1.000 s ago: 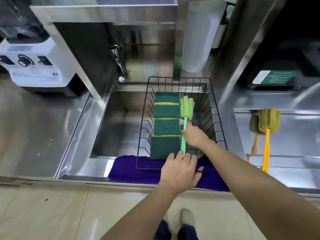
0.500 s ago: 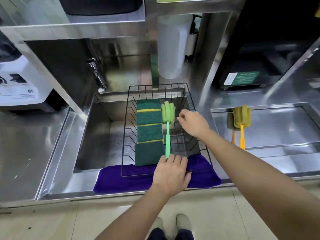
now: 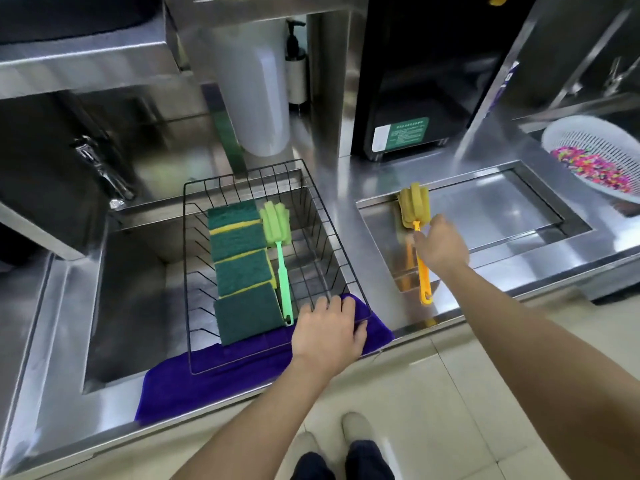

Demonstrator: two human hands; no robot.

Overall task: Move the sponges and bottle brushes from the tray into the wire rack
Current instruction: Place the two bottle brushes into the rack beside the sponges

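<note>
A black wire rack (image 3: 194, 271) sits over the sink on a purple cloth (image 3: 207, 379). Inside it lie several green-and-yellow sponges (image 3: 239, 261) in a row, with a green bottle brush (image 3: 280, 258) beside them. My left hand (image 3: 327, 336) grips the rack's front right rim. To the right, a yellow bottle brush (image 3: 414, 207) leans in the steel tray (image 3: 502, 216), its sponge head against the back left corner. My right hand (image 3: 440, 244) lies over the brush's orange handle with fingers curled around it.
A tap (image 3: 104, 171) stands left of the rack over the sink (image 3: 131, 289). A white colander (image 3: 599, 157) of coloured bits sits at the far right. A white container (image 3: 256, 91) and a pump bottle (image 3: 296, 60) stand behind the rack.
My right hand left the green brush in the rack, crossed right to the tray and closed on the yellow brush's handle. My left hand stayed on the rack's rim.
</note>
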